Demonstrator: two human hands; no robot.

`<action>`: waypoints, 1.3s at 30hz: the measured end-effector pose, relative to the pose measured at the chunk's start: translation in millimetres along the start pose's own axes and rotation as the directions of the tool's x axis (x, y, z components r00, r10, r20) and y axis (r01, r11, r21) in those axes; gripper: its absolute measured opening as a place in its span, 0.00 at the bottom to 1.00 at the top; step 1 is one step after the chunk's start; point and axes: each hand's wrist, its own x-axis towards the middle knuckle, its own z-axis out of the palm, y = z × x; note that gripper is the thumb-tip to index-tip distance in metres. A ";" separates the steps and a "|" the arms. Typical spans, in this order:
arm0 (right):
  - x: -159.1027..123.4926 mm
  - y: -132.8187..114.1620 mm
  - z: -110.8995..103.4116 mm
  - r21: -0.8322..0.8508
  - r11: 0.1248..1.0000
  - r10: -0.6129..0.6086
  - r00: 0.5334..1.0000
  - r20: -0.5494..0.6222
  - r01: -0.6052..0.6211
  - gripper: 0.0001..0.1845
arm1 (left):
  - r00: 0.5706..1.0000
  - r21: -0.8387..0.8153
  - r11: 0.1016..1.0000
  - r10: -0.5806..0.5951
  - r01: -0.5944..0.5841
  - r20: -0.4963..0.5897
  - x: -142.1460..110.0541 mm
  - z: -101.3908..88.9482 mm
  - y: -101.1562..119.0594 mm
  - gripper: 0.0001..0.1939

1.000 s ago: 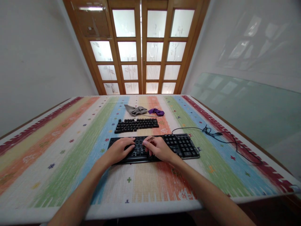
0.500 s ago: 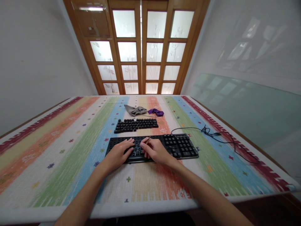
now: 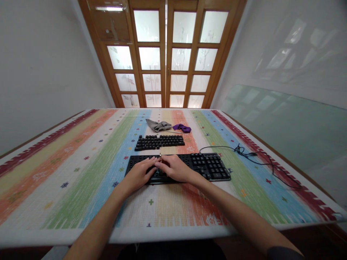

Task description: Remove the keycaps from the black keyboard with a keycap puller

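A black keyboard (image 3: 213,168) lies across the table before me, with its keys on at the right end and bare key posts showing on its left part. My left hand (image 3: 141,174) rests on that bare part, fingers stretched out flat. Close beside its fingertips, my right hand (image 3: 175,168) is closed in a pinch over the keyboard. From the pinch pokes a small thin tool (image 3: 160,156) with a shiny tip; most of it is hidden by the fingers. Behind the keyboard, loose black keycaps (image 3: 159,142) lie in rows.
A grey cloth (image 3: 158,125) and a purple cloth (image 3: 182,128) lie past the keycaps, with a thin rod (image 3: 173,132) in front. The keyboard's black cable (image 3: 244,153) runs right in a loose tangle. A striped tablecloth (image 3: 89,173) covers the table.
My right hand has moved left along the keyboard, up to the left fingertips, and the thin tool now points up. The whole view has shifted slightly.
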 end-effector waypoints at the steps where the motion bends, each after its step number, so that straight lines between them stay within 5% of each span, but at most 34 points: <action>1: 2.6 0.5 -2.1 0.040 0.998 0.049 0.999 0.013 -0.050 0.13 | 1.000 0.005 1.000 -0.001 0.001 0.003 0.1 0.4 -0.6 0.17; 5: 14.6 7.2 -6.3 0.228 0.931 0.264 0.957 0.120 -0.285 0.13 | 1.000 0.025 1.000 -0.011 0.011 0.016 0.1 2.4 -3.4 0.14; 10: 26.0 18.4 -9.3 0.324 0.824 0.451 0.884 0.121 -0.465 0.16 | 1.000 0.056 0.998 -0.008 0.007 0.020 -0.7 3.6 -5.6 0.15; 22: 2.5 32.5 -37.6 0.496 0.845 0.196 0.978 0.066 -0.202 0.19 | 0.994 -0.119 0.993 -0.023 0.010 -0.108 2.8 -3.0 10.2 0.17; 28: -10.4 29.4 -38.0 0.492 0.863 0.093 0.993 0.071 -0.116 0.21 | 0.995 -0.316 0.945 -0.094 0.077 -0.039 9.9 -2.4 21.9 0.24; 39: -19.2 19.7 -38.0 0.421 0.905 0.021 0.996 0.091 -0.058 0.17 | 0.988 -0.496 0.857 -0.158 0.136 -0.002 12.5 -5.0 21.9 0.17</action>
